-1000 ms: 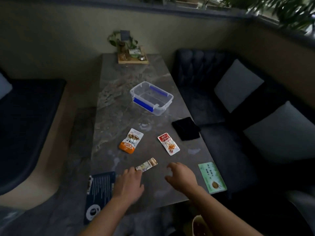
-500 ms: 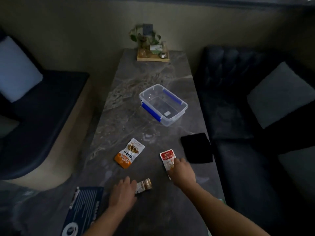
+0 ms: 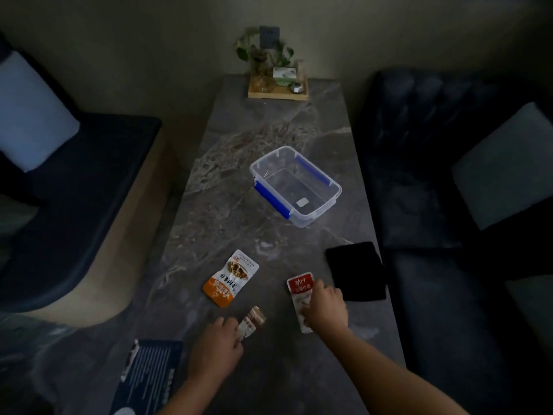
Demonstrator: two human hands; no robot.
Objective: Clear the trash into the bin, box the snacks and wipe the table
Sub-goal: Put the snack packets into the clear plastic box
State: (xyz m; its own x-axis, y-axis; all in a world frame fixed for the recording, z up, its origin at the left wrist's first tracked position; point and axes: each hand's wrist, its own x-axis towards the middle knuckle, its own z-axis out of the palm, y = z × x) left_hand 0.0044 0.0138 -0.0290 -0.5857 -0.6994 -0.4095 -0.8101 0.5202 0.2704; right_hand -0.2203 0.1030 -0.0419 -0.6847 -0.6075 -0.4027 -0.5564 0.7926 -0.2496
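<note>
Marble counter (image 3: 269, 139), dim light. My left hand (image 3: 217, 344) pinches the end of a small brown snack stick (image 3: 253, 322); my right hand (image 3: 324, 305) lies on the red-topped sachet (image 3: 300, 290), grip unclear. I'd lift both cleanly, carry them to the empty clear box (image 3: 294, 185), then fetch the orange pouch (image 3: 230, 278).

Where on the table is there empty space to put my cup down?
The table is bare between the wooden tray and the clear box, and along its left side beside that box. It is crowded near the hands, around the orange packet, red packet and black pad.
</note>
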